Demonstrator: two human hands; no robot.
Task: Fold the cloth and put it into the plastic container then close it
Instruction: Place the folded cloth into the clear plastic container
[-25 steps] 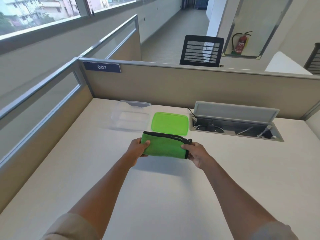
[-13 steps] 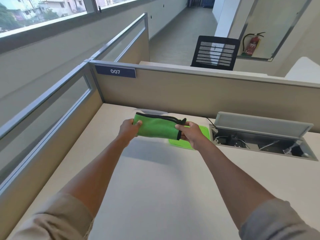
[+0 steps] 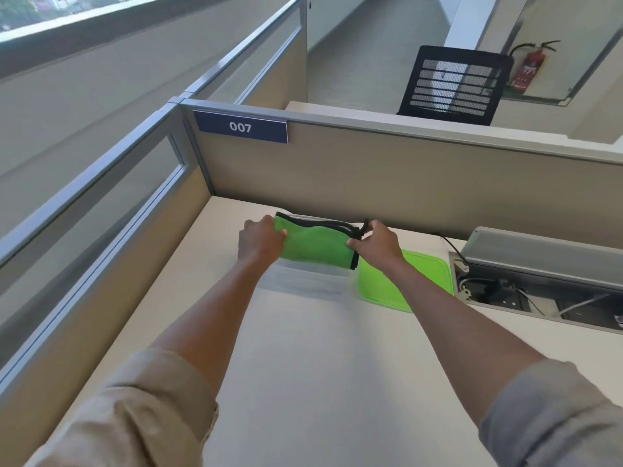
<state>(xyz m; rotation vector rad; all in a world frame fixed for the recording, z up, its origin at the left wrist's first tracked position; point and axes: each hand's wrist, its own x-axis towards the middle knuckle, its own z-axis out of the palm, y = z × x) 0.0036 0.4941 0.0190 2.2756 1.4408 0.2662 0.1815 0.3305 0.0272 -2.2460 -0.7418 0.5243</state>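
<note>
Nearest the camera, two rolled-up sleeves (image 3: pixel 141 409) framed a bare stretch of the pale desk (image 3: pixel 320 382), with both forearms reaching away over it.

At the end of the arms, the left hand (image 3: pixel 259 242) gripped the left end of the folded green cloth (image 3: pixel 315 244), fingers curled around its edge. The right hand (image 3: pixel 376 244) pinched the cloth's right end, thumb and fingertips closed on the black-trimmed corner where a small black loop stuck up. Stretched between the two hands, the cloth lay over the clear plastic container (image 3: pixel 303 281), which sat on the desk directly beneath them; its translucent near wall showed just below the cloth. Whether the cloth already rested inside it or was only held at its rim could not be told, and nothing else could be made out in the container.

Just right of the right hand, partly under that wrist, the green lid (image 3: pixel 421 281) lay flat on the desk, off the container.

Farther right of the right hand, a desk cable box (image 3: pixel 539 294) stood open, its grey flap raised, with wires and sockets inside.

Beyond both hands rose the beige partition (image 3: pixel 404 183), carrying a blue "007" plate (image 3: pixel 241 127) up and left of the left hand. Past it stood a black mesh chair (image 3: pixel 453 84) and a red fire extinguisher (image 3: pixel 527 67).
</note>
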